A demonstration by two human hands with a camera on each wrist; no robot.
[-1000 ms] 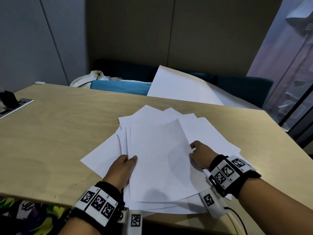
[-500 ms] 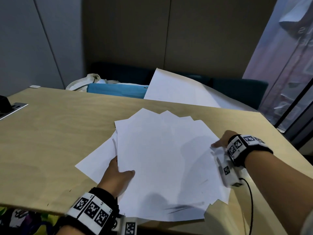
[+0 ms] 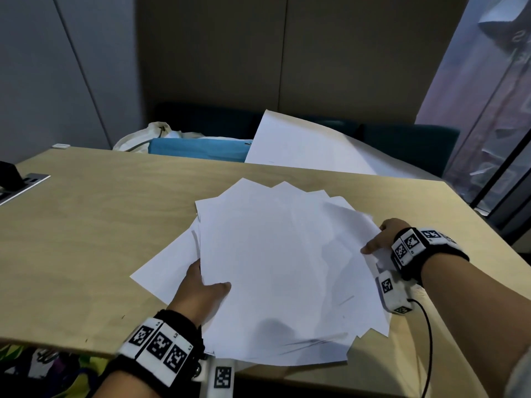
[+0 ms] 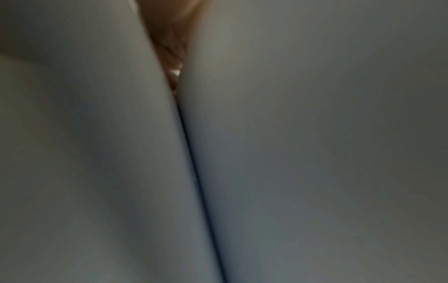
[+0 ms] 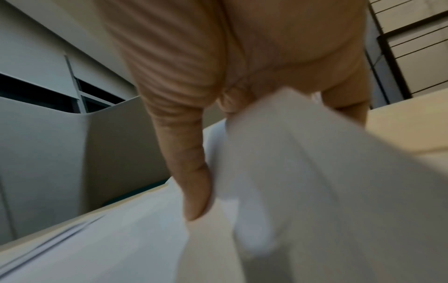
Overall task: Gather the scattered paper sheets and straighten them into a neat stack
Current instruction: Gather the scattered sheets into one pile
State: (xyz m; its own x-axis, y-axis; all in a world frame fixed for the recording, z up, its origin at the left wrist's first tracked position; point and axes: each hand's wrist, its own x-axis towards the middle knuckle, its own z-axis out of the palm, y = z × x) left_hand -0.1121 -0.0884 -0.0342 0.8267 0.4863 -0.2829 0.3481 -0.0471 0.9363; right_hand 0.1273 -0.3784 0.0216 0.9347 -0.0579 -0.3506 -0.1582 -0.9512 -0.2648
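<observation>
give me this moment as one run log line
phase: gathering | left hand: grips paper sheets at left edge | right hand: holds right edge | sheets: fanned, unaligned, on table

The fanned paper sheets (image 3: 275, 271) are lying on the bench (image 3: 86, 239) in front of me, their near edges hanging past its near edge. My left hand (image 3: 198, 291) is sitting at the pile's left side, thumb on top, above one lower sheet (image 3: 166, 268) sticking out to the left. My right hand (image 3: 382, 237) is sitting at the pile's right edge. Behind the bench, a large sheet (image 3: 301, 145) is leaning, with a folder (image 3: 198, 149) and a bag (image 3: 140, 139) lying to its left. A socket panel (image 3: 23, 185) is sitting at the bench's far left.
</observation>
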